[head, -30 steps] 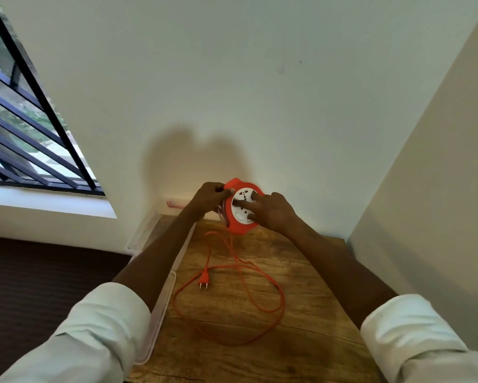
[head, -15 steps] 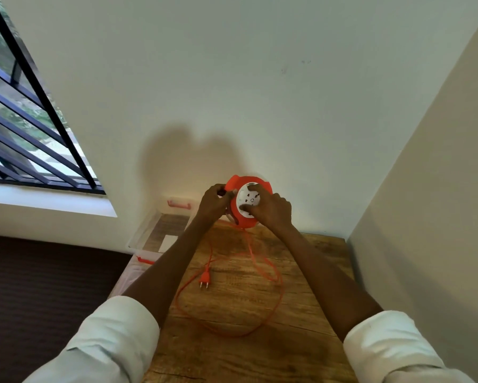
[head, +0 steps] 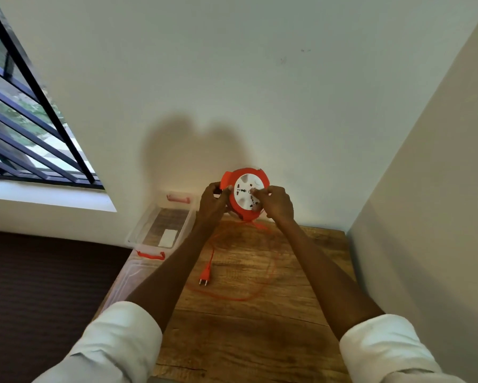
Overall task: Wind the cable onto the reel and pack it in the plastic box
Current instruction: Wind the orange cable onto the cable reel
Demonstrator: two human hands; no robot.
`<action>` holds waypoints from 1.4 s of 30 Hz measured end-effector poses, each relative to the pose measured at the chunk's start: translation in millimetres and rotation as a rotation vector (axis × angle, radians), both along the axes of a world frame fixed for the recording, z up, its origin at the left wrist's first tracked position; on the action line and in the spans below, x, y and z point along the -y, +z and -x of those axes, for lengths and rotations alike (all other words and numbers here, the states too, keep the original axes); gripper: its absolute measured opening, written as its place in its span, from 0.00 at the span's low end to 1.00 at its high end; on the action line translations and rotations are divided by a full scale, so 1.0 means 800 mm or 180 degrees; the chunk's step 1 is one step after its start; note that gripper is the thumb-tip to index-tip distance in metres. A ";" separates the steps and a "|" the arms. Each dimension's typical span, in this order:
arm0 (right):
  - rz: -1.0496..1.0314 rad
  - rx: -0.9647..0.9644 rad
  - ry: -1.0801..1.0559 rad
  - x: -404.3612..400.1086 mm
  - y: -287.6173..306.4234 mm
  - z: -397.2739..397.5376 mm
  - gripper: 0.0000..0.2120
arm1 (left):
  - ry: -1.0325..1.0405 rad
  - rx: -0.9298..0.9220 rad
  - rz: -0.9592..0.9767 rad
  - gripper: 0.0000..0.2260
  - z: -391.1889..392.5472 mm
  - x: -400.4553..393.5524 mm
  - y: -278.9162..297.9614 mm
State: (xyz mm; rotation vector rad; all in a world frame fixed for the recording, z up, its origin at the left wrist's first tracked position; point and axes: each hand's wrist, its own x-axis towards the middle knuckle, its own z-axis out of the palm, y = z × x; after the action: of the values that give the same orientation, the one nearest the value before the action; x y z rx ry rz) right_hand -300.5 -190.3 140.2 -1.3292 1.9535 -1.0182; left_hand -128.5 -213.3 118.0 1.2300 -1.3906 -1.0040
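In the head view, a wooden table point(head: 248, 333) with rough, knotted grain stands in a corner where two plain pale walls meet. At its far left corner sits a clear plastic box point(head: 138, 230), oblong and open, with a red clip at each short end and a white label on its bottom; just nearside of it, along the left edge, lies a clear ribbed lid point(head: 121, 280), partly hidden by the left forearm. Beyond the left edge a window point(head: 25, 128) with dark slanted bars lets in daylight above a white sill. The reel point(head: 246, 193), a round orange plastic shell with a white socket face, is held upright above the far edge of the table, close to the back wall. The left hand point(head: 213, 201) grips its left rim with curled fingers, and the right hand point(head: 276, 203) pinches a small knob on the white face. A thin orange cable point(head: 271, 275) hangs from the bottom of the reel and lies in a loose loop on the middle of the table, blurred in part, ending in a two-pin orange plug point(head: 205, 277) inside the loop. White sleeves cover both upper forearms.
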 end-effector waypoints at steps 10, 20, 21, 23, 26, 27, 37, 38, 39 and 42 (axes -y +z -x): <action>0.1078 -0.3591 0.2491 -0.001 0.003 0.033 0.34 | -0.0751 0.0944 -0.0422 0.11 -0.034 0.046 0.048; 0.0788 -0.4388 0.2055 0.015 0.003 0.018 0.31 | -0.0663 0.0765 -0.0288 0.15 -0.016 0.037 0.043; 0.0616 -0.4098 0.1802 0.015 0.004 0.014 0.31 | -0.0573 0.0671 -0.0244 0.16 -0.013 0.034 0.040; 0.0415 -0.3329 0.1262 0.016 0.006 0.007 0.32 | -0.0410 0.0535 -0.0129 0.16 -0.005 0.030 0.034; 0.0267 -0.2024 0.0563 0.015 0.006 -0.003 0.33 | -0.0131 0.0487 0.0005 0.16 0.006 0.023 0.024; 0.0224 -0.1706 0.0406 0.015 0.005 -0.006 0.34 | -0.0054 0.0438 -0.0002 0.17 0.008 0.020 0.022; 0.0607 -0.0729 0.0374 -0.004 -0.017 -0.008 0.22 | 0.0516 0.0154 -0.0114 0.21 0.007 0.014 0.021; 0.0803 -0.0728 0.0306 -0.011 -0.024 -0.008 0.18 | 0.0611 -0.0085 -0.0184 0.20 0.004 0.017 0.023; 0.0879 -0.0770 0.0229 -0.017 -0.033 -0.010 0.15 | 0.0689 -0.0306 -0.0235 0.18 0.001 0.020 0.025; 0.0430 -0.0834 0.0044 -0.031 -0.050 -0.024 0.24 | 0.0882 -0.0791 -0.0494 0.18 -0.009 0.027 0.028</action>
State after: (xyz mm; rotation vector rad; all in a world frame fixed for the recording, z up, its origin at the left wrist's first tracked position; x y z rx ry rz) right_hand -281.3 -165.5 99.9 -1.6187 2.0912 -1.0278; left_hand -121.3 -235.3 140.4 1.3198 -0.9362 -1.0423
